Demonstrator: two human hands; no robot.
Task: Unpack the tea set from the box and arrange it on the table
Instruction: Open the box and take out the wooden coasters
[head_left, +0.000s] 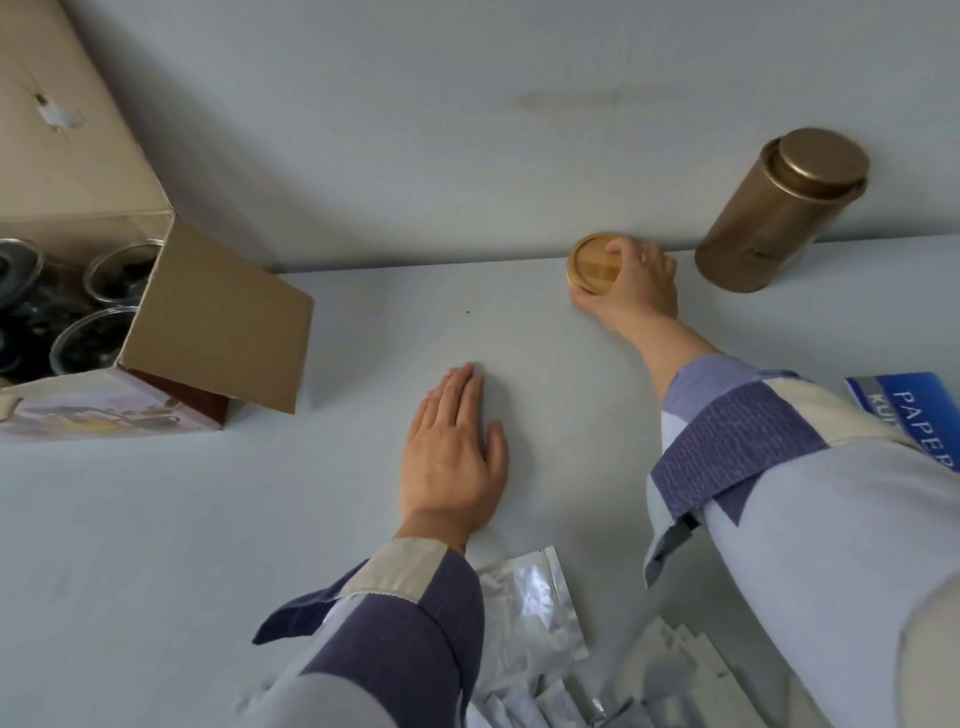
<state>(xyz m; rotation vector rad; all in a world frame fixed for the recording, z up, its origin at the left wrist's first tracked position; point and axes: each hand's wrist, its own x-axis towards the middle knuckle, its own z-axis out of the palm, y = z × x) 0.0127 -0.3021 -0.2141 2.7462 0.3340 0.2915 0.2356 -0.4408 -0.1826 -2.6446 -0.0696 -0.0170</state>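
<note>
An open cardboard box (208, 312) stands at the left of the white table (311, 493). Inside it I see several glass cups (88, 332) packed with dark filling. A round bamboo lid (592, 262) sits at the table's far edge by the wall. My right hand (634, 286) reaches out and grips this lid with curled fingers and thumb. To its right stands a tall gold tea canister (779, 208) with its cap on. My left hand (452, 452) lies flat on the table, fingers straight, holding nothing.
Several silver foil packets (524, 608) lie at the near edge of the table between my arms. A blue paper packet (919, 415) shows at the right edge. The box's flap (218, 317) hangs open toward the table's middle. A grey wall runs behind the table.
</note>
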